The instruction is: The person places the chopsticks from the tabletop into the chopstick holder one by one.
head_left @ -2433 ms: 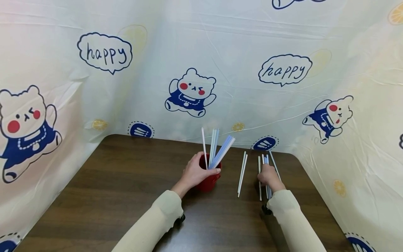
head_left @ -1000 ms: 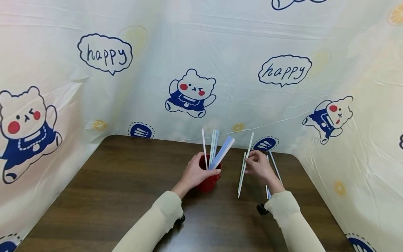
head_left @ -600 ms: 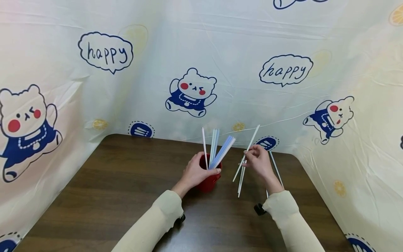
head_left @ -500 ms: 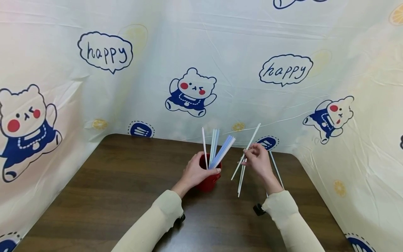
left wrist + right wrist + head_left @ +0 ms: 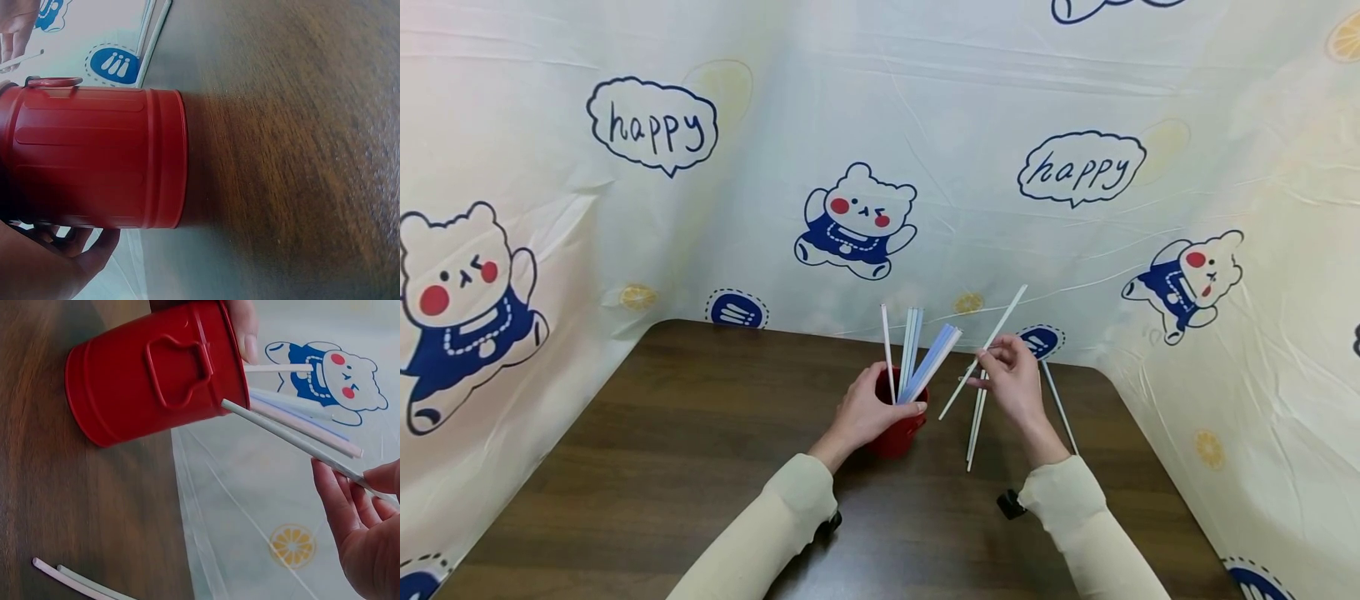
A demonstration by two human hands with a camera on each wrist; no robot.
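Observation:
My left hand (image 5: pixel 867 408) grips the rim and side of a red metal bucket (image 5: pixel 897 440), which stands on the table with a small wire handle on its side. Several pale white, blue and greenish straws (image 5: pixel 931 365) lean out of it. My right hand (image 5: pixel 1017 382) pinches a pale greenish straw (image 5: pixel 1009 313) between thumb and fingers, right of the bucket. This straw is tilted, its lower end pointing down towards the bucket. In the right wrist view the lower end of the held straw (image 5: pixel 275 431) appears in front of the bucket's rim (image 5: pixel 236 350).
Two pale straws (image 5: pixel 975 433) lie on the brown wooden table (image 5: pixel 700 467) below my right hand. A bluish straw (image 5: pixel 1060 408) lies farther right, partly behind my forearm. Black wrist devices (image 5: pixel 1011 504) sit under the sleeves. A printed cloth (image 5: pixel 962 108) hangs behind the table.
My right hand has lifted a straw from the right-hand group and carried it up and left, tilting it towards the bucket. The left hand and bucket have stayed in place.

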